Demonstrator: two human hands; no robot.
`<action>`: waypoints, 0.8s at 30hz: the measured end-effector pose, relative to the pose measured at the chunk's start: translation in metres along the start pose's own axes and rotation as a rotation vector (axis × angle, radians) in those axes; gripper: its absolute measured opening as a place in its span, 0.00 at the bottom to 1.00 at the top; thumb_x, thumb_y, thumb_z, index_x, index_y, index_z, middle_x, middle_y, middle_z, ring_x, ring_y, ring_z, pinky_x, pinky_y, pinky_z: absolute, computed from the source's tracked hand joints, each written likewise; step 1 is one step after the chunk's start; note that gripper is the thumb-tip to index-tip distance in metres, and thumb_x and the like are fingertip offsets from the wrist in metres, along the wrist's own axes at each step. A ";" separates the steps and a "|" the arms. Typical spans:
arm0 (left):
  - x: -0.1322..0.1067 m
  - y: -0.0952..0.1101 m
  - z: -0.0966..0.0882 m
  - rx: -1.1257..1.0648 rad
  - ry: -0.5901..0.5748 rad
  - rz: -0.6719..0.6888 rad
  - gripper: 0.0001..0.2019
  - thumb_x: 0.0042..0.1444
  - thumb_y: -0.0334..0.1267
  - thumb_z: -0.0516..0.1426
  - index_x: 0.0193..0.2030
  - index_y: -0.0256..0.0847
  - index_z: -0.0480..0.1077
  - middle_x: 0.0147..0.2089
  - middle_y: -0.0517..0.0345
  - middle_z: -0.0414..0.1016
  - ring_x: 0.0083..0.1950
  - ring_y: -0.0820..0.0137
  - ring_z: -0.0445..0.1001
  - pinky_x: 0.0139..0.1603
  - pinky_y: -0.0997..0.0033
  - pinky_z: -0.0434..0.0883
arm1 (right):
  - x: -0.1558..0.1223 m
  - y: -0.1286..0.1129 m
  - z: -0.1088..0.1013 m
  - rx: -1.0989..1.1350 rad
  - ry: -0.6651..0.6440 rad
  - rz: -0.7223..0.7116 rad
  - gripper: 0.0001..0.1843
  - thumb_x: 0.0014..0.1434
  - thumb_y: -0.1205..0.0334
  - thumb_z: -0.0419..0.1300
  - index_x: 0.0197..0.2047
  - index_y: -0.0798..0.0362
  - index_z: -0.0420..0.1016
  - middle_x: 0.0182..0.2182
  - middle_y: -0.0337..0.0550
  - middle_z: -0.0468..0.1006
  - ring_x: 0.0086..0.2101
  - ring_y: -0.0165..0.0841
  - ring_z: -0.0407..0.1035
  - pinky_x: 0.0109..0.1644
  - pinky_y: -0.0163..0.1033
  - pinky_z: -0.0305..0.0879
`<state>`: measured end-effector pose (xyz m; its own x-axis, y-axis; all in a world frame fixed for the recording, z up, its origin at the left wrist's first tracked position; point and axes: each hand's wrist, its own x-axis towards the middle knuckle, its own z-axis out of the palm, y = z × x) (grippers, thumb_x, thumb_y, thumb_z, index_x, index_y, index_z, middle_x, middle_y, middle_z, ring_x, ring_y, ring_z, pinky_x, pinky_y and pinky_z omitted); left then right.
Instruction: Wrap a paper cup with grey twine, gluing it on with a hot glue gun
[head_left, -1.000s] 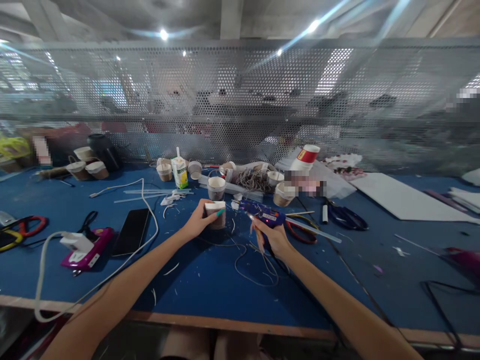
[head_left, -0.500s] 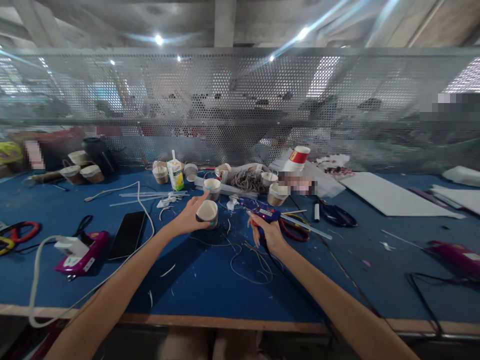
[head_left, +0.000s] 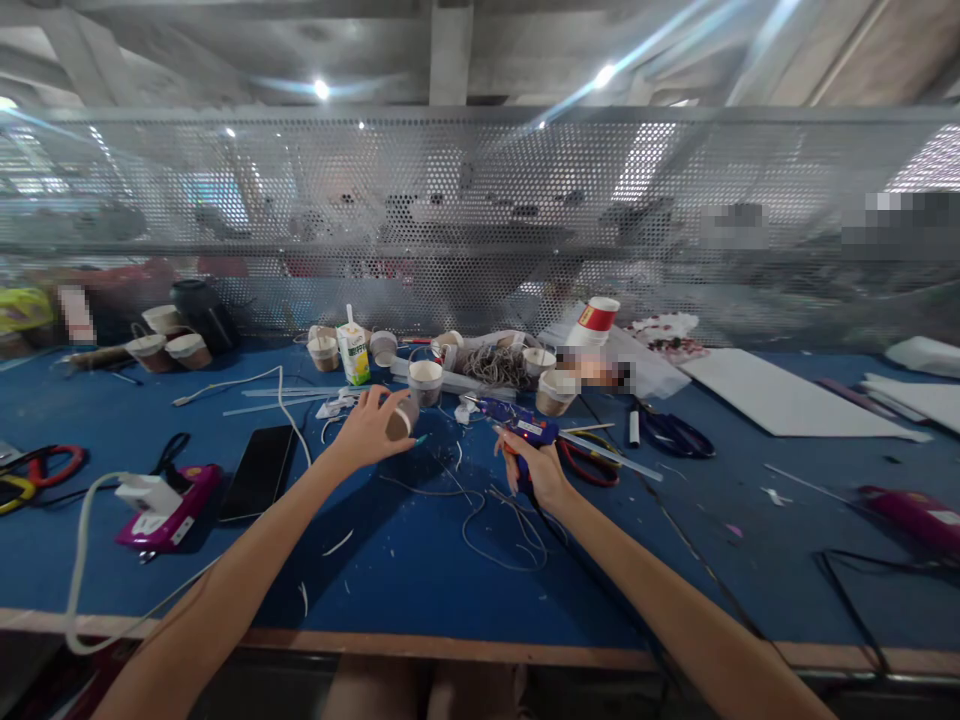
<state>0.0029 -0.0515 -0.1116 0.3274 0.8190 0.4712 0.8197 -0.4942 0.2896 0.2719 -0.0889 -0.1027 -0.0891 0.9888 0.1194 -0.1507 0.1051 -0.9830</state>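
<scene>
Likely the cup is very light, a thin-walled thing of paper or similar that would dent under a hard pinch, with a wall that looks matt rather than slippery. It is best taken round its side, with the pressure spread and the rim spared. The left hand has it so: its fingers curl over the far side, the thumb lies on the near side, and the cup sits tilted in the narrow space between them, partly hidden by the hand. Whether it touches the tabletop below the fingers cannot be told. The glue gun should feel stiff and heavier, front-weighted perhaps, and its tip may be hot, so the handle is the place to hold. The right hand is wrapped round that handle, while the tip points towards the left fingers, well apart from the cup. Just beyond the left fingers stands a white-rimmed cup, upright; nearer the body, between both sets of fingers, loose string lies in loops.
</scene>
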 end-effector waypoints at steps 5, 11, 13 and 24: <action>-0.003 -0.006 -0.009 0.102 -0.077 0.015 0.35 0.46 0.55 0.61 0.60 0.45 0.63 0.58 0.43 0.58 0.62 0.46 0.58 0.60 0.44 0.60 | 0.000 0.000 0.000 -0.002 -0.005 0.004 0.19 0.48 0.47 0.64 0.20 0.55 0.70 0.05 0.31 0.61 0.05 0.26 0.54 0.07 0.31 0.53; -0.003 -0.010 -0.009 -0.105 -0.282 -0.008 0.30 0.57 0.57 0.51 0.63 0.46 0.58 0.63 0.45 0.60 0.61 0.55 0.64 0.55 0.59 0.66 | 0.001 0.000 0.000 -0.030 -0.005 -0.007 0.19 0.48 0.47 0.64 0.20 0.54 0.69 0.06 0.31 0.62 0.06 0.26 0.55 0.08 0.31 0.55; -0.003 -0.011 -0.014 -0.128 -0.305 -0.053 0.30 0.56 0.57 0.51 0.63 0.47 0.58 0.59 0.48 0.65 0.55 0.56 0.70 0.50 0.62 0.68 | 0.001 0.001 -0.001 -0.035 0.007 -0.009 0.19 0.48 0.47 0.64 0.20 0.54 0.69 0.06 0.31 0.62 0.06 0.26 0.55 0.08 0.31 0.55; 0.005 0.002 -0.029 -0.221 -0.005 -0.124 0.41 0.43 0.51 0.63 0.63 0.42 0.55 0.57 0.44 0.61 0.58 0.52 0.64 0.55 0.54 0.67 | 0.002 -0.001 -0.001 -0.062 -0.048 -0.055 0.21 0.50 0.45 0.64 0.23 0.56 0.73 0.05 0.31 0.60 0.05 0.27 0.56 0.08 0.32 0.53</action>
<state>-0.0077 -0.0574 -0.0844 0.2331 0.8785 0.4170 0.7311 -0.4411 0.5205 0.2732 -0.0873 -0.1015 -0.1297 0.9753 0.1788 -0.0959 0.1671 -0.9813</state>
